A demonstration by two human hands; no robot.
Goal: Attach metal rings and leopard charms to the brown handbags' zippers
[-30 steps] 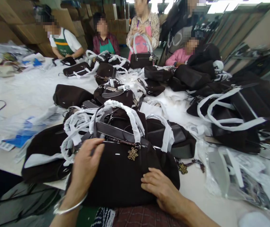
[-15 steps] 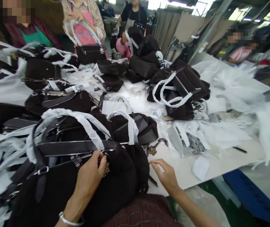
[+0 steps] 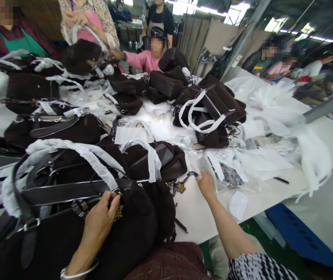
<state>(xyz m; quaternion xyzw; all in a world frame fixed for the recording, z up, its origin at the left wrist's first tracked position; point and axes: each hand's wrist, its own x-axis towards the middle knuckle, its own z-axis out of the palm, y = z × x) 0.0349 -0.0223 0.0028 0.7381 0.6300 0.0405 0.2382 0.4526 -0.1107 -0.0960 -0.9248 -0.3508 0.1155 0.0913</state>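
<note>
A large dark brown handbag (image 3: 131,225) with white-wrapped handles lies in front of me. My left hand (image 3: 102,217) is closed in a pinch by the metal ring at its handle base. A leopard-print bag charm (image 3: 118,213) hangs there, partly hidden by the fingers. On the table, beside the bag, lies a second leopard-print charm (image 3: 180,188) with a dark patterned strap (image 3: 190,174). My right hand (image 3: 205,184) has its fingertips drawn together at the strap's far end, slightly blurred. A thin dark strap (image 3: 181,225) lies nearer me.
More dark handbags (image 3: 219,101) and white packing paper cover the table (image 3: 195,214). A clear plastic packet (image 3: 227,173), a white pad (image 3: 238,205) and a black pen (image 3: 281,180) lie to the right. Co-workers are across the table; a person in pink (image 3: 143,60) reaches toward a bag.
My right hand has moved forward to the strap of the loose charm. My left hand stays at the handle ring. Across the table, a person in pink has come into view, arm stretched out.
</note>
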